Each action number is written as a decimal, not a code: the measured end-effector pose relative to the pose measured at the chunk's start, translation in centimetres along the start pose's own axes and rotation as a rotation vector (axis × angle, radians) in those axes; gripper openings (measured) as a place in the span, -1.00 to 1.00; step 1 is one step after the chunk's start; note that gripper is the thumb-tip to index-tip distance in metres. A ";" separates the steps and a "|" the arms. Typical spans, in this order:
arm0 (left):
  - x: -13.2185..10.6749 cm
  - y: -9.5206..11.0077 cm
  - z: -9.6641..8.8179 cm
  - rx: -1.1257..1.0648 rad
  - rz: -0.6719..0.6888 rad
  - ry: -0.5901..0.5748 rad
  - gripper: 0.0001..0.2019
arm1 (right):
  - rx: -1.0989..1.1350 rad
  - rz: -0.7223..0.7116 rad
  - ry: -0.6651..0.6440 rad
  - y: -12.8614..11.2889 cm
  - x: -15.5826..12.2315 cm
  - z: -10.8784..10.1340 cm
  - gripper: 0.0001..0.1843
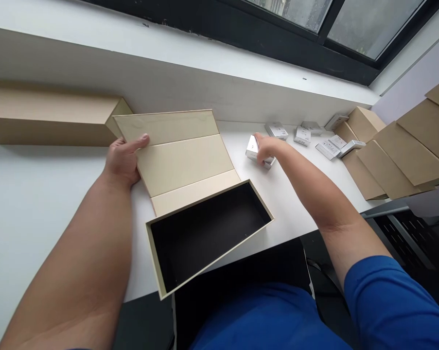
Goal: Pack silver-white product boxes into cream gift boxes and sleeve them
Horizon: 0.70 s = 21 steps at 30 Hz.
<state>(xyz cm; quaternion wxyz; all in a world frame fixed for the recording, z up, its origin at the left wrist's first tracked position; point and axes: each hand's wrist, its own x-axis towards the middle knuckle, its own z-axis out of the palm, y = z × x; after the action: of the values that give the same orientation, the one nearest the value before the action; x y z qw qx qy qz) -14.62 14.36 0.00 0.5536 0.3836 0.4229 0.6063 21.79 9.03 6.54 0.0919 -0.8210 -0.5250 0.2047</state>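
Note:
A long tan gift box (155,262) with a black inside lies open at the table's front edge, its near corner jutting past it. Its hinged lid (184,158) is folded back toward the window. My left hand (122,158) pinches the lid's left edge, thumb on top and fingers underneath. Out to the right, my right hand (266,147) is closed over a small white box (252,148) on the table. My fingers cover part of that box. Just behind it sits another small white box (276,130).
More small white boxes (302,136) lie toward the back right. Tan boxes (405,150) are stacked along the right side. A long closed tan box (51,114) lies at the back left, against the wall under the windowsill (204,53).

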 end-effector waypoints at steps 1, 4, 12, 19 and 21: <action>0.0 0.0 0.0 -0.001 0.000 -0.002 -0.41 | -0.001 -0.003 -0.001 0.5 -0.2 -0.4 -0.04; 0.0 0.0 0.0 -0.010 0.000 0.000 -0.39 | -0.105 0.006 0.016 1.5 -1.7 -2.1 0.08; 0.1 -0.1 0.1 0.020 0.009 0.052 -0.43 | 0.193 -0.624 -0.345 -1.6 -15.7 -7.2 0.24; -0.2 0.4 0.9 0.022 -0.003 0.114 -0.49 | -0.252 -0.734 -0.689 -5.3 -19.8 -4.5 -0.18; -0.1 0.5 1.0 0.023 -0.003 0.120 -0.51 | -0.329 -0.732 -0.716 -5.3 -19.1 -3.8 -0.23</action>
<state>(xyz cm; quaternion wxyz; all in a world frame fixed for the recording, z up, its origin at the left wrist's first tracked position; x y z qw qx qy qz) -13.86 14.34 0.76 0.5236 0.3521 0.4631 0.6224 12.10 -5.61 16.44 -0.1572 -0.4668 -0.8004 0.3416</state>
